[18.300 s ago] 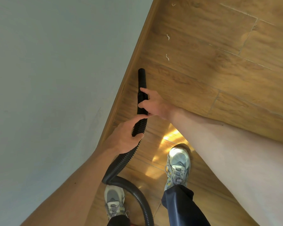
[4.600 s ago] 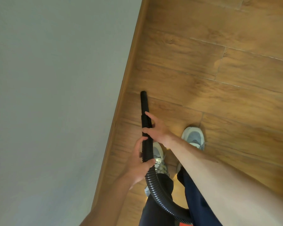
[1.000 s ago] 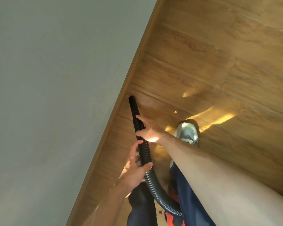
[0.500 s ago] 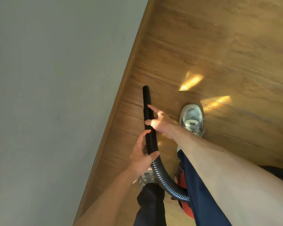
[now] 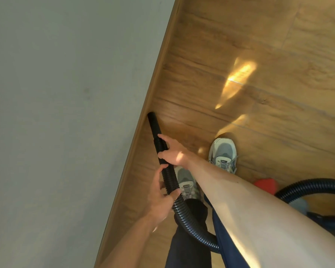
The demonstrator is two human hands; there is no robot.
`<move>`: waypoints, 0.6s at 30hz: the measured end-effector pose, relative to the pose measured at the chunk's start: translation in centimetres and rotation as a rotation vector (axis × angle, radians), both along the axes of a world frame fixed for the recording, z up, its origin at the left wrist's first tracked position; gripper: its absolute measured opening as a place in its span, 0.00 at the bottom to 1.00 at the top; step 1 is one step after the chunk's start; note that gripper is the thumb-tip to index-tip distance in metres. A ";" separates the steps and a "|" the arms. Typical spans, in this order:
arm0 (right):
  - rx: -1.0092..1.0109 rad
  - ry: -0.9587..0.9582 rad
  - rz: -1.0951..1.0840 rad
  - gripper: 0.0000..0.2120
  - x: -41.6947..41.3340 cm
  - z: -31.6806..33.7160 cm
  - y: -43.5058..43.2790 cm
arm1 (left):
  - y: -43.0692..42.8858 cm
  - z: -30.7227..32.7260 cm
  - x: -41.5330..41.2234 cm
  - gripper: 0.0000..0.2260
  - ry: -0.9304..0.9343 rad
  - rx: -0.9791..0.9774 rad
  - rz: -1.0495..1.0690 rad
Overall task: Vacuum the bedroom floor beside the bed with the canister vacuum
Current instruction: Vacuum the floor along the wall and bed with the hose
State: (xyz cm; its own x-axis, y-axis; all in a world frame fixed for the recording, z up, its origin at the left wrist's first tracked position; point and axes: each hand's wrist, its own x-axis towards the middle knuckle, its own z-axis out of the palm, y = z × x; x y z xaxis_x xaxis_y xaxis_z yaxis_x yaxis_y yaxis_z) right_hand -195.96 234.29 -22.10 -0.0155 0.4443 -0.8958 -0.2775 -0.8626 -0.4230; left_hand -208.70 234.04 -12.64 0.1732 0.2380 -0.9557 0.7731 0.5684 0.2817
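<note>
A black ribbed vacuum hose (image 5: pixel 169 180) runs up from between my legs to a smooth black nozzle (image 5: pixel 153 123), whose tip sits at the foot of the wooden skirting. My right hand (image 5: pixel 172 152) grips the hose just behind the nozzle. My left hand (image 5: pixel 161 196) holds it lower down, fingers curled around it. The hose loops back at the right (image 5: pixel 307 185) to the canister vacuum (image 5: pixel 265 184), of which only a red part and a blue part show.
A grey wall (image 5: pixel 66 113) fills the left half, edged by a wooden skirting board (image 5: pixel 153 89). Wood-look floor (image 5: pixel 259 45) stretches to the right with sunlit patches. My two grey sneakers (image 5: pixel 222 151) stand just right of the hose.
The nozzle tip has swung left, closer to the skirting. My feet have shifted, and the hose loop and the red canister part have come into sight at the right.
</note>
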 end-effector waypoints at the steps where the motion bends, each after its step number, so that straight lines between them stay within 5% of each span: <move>1: -0.004 0.005 -0.007 0.36 -0.3 0.0 -0.3 | -0.2 -0.1 -0.4 0.33 0.001 0.002 -0.006; 18: -0.068 -0.070 -0.238 0.33 2.4 -0.5 -7.4 | -3.2 -1.4 1.6 0.33 -0.094 -0.036 -0.231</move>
State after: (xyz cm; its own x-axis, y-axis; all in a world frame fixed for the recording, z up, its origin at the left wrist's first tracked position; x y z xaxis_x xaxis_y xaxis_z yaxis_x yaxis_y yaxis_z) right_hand -193.54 226.90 -22.65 0.1454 0.3670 -0.9188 -0.4480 -0.8036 -0.3919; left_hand -207.10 230.88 -14.06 0.3076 0.1480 -0.9399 0.8552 0.3901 0.3413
